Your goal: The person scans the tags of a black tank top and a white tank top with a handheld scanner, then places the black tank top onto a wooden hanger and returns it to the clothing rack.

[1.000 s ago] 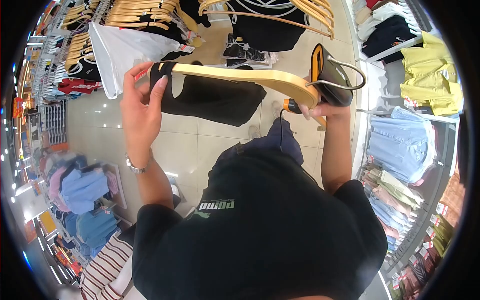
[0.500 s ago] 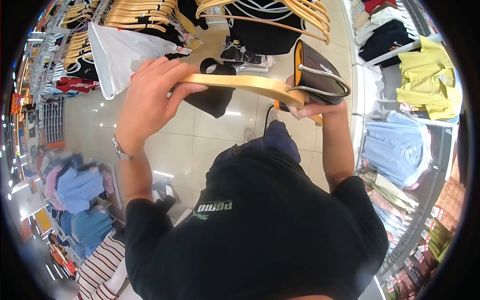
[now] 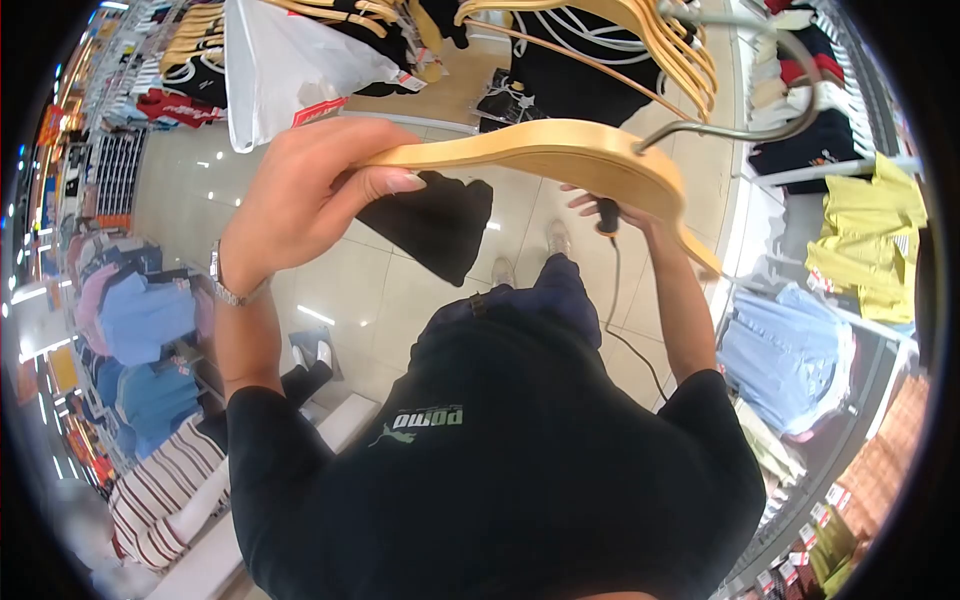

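My left hand (image 3: 315, 190) is closed around one end of a wooden hanger (image 3: 520, 150). The hanger crosses in front of me with its metal hook (image 3: 790, 125) pointing right. A black garment (image 3: 430, 225) hangs below, close to my left hand; where it attaches is hidden. Under the hanger's far end, my right hand (image 3: 640, 212) is wrapped round a corded black-and-orange handheld device (image 3: 608, 215). Its handle end with an orange ring shows, and some of my fingertips stick out past it. The hanger hides the rest of the device. A grey cord (image 3: 617, 290) runs down from it.
Ahead is a rack with wooden hangers (image 3: 660, 45) and black clothes. A white garment (image 3: 285, 75) hangs at upper left. Yellow shirts (image 3: 870, 240) and blue shirts (image 3: 785, 350) hang on the right. A striped top (image 3: 165, 475) is at lower left.
My right hand has dropped below the hanger and away from its hook, carrying the device down. The hanger has swung nearer, its hook now further right and higher. My left hand keeps its hold.
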### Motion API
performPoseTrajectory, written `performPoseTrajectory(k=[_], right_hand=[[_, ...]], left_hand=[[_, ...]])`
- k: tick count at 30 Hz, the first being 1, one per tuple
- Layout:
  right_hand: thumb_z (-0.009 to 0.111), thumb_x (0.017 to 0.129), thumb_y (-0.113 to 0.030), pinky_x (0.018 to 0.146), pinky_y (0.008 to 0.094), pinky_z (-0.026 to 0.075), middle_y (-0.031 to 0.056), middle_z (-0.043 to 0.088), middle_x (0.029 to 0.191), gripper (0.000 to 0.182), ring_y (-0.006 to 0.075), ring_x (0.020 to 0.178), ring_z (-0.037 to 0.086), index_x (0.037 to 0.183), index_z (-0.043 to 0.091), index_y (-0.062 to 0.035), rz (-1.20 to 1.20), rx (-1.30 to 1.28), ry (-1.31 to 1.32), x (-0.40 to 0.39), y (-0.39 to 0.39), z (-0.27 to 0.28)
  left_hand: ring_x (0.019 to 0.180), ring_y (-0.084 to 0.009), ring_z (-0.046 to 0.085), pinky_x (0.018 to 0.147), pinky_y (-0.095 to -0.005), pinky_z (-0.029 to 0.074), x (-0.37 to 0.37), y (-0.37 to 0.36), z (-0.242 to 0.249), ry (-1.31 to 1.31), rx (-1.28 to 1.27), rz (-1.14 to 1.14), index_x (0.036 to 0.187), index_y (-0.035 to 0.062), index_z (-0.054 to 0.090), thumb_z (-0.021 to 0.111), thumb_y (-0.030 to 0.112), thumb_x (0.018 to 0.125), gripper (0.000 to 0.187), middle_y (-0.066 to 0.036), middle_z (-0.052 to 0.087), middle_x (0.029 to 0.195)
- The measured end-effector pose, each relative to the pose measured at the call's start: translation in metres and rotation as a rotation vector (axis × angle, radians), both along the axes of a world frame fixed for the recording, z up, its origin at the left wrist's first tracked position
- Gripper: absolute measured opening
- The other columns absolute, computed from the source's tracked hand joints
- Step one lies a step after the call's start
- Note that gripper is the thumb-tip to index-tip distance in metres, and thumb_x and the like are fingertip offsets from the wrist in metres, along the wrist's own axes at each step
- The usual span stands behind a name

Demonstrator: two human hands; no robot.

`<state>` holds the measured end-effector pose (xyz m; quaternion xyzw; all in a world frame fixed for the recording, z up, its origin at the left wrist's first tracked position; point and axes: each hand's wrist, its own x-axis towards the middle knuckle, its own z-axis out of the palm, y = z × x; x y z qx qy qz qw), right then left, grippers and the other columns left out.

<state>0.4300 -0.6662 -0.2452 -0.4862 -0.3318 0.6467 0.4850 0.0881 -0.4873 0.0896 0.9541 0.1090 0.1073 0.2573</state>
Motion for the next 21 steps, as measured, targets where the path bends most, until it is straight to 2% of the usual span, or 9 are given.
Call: performPoseTrajectory(k=[2,7,10,13,17,18,19,21], right_hand=[[0.055,0.094,-0.043,0.078,0.0396,0.059,0.0234,0.061,0.124,0.064,0.0333,0.1,0.068,0.144,0.043,-0.0033,0.063,0.051,0.007,-0.019,0.035,-0.011],[0.063,0.086,-0.028,0.076,0.0363,0.057,0.0172,0.061,0.116,0.061,0.0281,0.098,0.065,0.14,0.047,-0.0037,0.386,0.038,-0.049,-0.113,0.119,0.004],[0.068,0.082,-0.018,0.075,0.0343,0.056,0.0135,0.06,0.111,0.061,0.025,0.097,0.063,0.137,0.05,-0.0039,0.588,0.019,-0.083,-0.165,0.133,0.008],[0.073,0.077,-0.009,0.074,0.0324,0.054,0.0098,0.06,0.106,0.062,0.0218,0.095,0.062,0.135,0.052,-0.0041,0.679,-0.021,-0.069,-0.182,0.126,0.015],[0.08,0.07,0.003,0.073,0.0298,0.053,0.0048,0.06,0.1,0.067,0.0177,0.094,0.059,0.132,0.055,-0.0044,0.552,-0.114,0.119,-0.15,0.101,0.037],[0.081,0.064,0.013,0.079,0.0339,0.056,0.0047,0.055,0.106,0.063,0.0218,0.092,0.064,0.119,0.056,-0.0049,0.491,-0.153,0.199,-0.137,0.094,0.046],[0.081,0.065,0.011,0.085,0.0328,0.053,0.004,0.055,0.103,0.059,0.0208,0.097,0.062,0.116,0.057,-0.0051,0.402,-0.11,0.272,-0.126,0.083,0.051],[0.081,0.064,0.01,0.084,0.033,0.052,0.0033,0.056,0.1,0.055,0.0195,0.099,0.061,0.111,0.057,-0.0053,0.296,-0.096,0.309,-0.101,0.069,0.054]], left_hand=[[0.07,-0.0279,0.06,0.064,-0.0339,0.046,-0.001,-0.007,0.007,-0.008,-0.081,-0.01,0.103,-0.0028,0.066,0.068,0.021,0.09,0.028,-0.012,0.064,0.081],[0.065,-0.029,0.059,0.06,-0.0345,0.045,0.002,-0.023,0.011,-0.013,-0.126,-0.07,0.1,-0.0018,0.067,0.069,0.023,0.089,0.028,-0.012,0.063,0.075],[0.063,-0.0287,0.058,0.058,-0.0354,0.044,0.0,-0.029,0.007,-0.049,-0.095,-0.056,0.097,-0.0005,0.067,0.071,0.022,0.087,0.025,-0.01,0.061,0.072],[0.063,-0.0284,0.057,0.058,-0.035,0.043,-0.014,-0.028,-0.003,-0.053,-0.085,0.028,0.097,-0.0009,0.067,0.071,0.019,0.087,0.023,-0.011,0.061,0.073],[0.067,-0.0266,0.058,0.06,-0.0339,0.044,-0.046,-0.022,-0.03,-0.044,-0.157,0.236,0.098,-0.0009,0.067,0.07,0.014,0.088,0.019,-0.012,0.062,0.078],[0.068,-0.0256,0.059,0.06,-0.0336,0.044,-0.054,-0.02,-0.037,-0.052,-0.172,0.273,0.099,0.0,0.067,0.07,0.014,0.088,0.018,-0.012,0.063,0.079],[0.068,-0.0247,0.059,0.06,-0.0333,0.045,-0.062,-0.018,-0.045,-0.059,-0.186,0.308,0.1,0.001,0.068,0.071,0.014,0.089,0.017,-0.012,0.064,0.081],[0.076,-0.0211,0.062,0.068,-0.0299,0.047,-0.079,-0.015,-0.063,-0.07,-0.241,0.4,0.102,-0.0002,0.068,0.068,0.012,0.09,0.017,-0.01,0.067,0.086]])
